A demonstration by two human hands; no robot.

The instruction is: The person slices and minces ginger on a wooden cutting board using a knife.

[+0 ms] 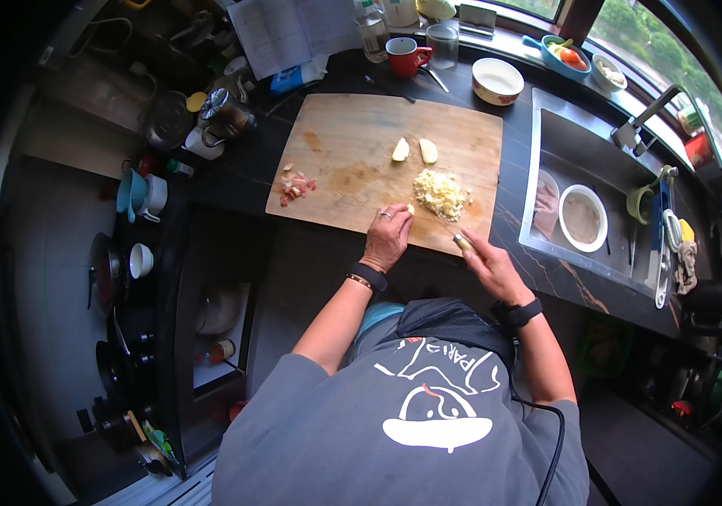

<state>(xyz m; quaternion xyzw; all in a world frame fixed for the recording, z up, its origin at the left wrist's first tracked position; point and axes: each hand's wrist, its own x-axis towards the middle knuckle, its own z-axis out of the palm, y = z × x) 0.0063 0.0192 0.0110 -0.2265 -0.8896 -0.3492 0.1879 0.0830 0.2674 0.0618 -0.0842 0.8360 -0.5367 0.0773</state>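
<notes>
My left hand [389, 234] is closed at the near edge of the wooden cutting board [352, 126], its fingertips on a small pale piece [410, 209] that looks like garlic. My right hand [496, 268] grips a knife [463, 242] by its handle; the thin blade points left toward my left fingers and is hard to make out. Just beyond the blade lies a pile of pale chopped bits [440, 194]. Two larger pale pieces, a left one [400, 150] and a right one [428, 152], lie farther back. Pinkish peel scraps [295, 185] sit at the board's left side.
On the right is a sink [538, 169] holding a white bowl [582, 218] under a tap [630, 131]. Behind the board stand a red mug [407, 56], a glass [442, 44] and a patterned bowl [497, 82]. A metal pot [228, 111] stands at the left.
</notes>
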